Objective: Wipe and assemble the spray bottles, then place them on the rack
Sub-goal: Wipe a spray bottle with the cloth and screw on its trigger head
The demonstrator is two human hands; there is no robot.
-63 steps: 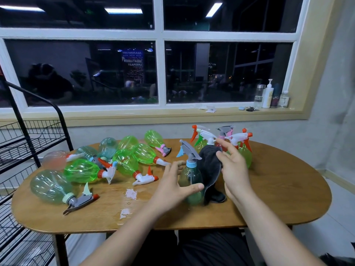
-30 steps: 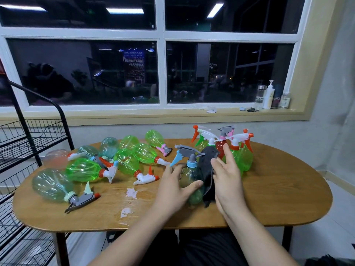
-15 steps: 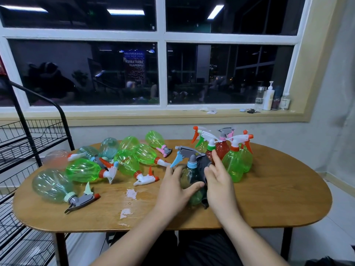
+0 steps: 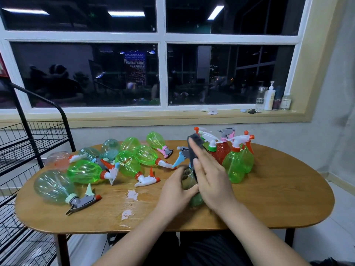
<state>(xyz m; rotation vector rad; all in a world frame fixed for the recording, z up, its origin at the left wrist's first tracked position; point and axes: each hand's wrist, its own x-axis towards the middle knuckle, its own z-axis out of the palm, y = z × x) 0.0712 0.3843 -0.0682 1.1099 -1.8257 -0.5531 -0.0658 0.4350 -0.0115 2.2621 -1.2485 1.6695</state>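
A clear green spray bottle with a grey-blue trigger head stands upright on the wooden table. My left hand grips its body from the left. My right hand presses a dark grey cloth against the bottle's right side and head, fingers straight. Much of the bottle is hidden between my hands.
Several spray bottles lie on their sides at the table's left. A cluster of upright green and red bottles stands just behind my right hand. A black wire rack stands left of the table. Bottles sit on the windowsill.
My right hand has closed in on the bottle, pressing the cloth against it, and the cloth has slid up over the trigger head. My left hand keeps its hold.
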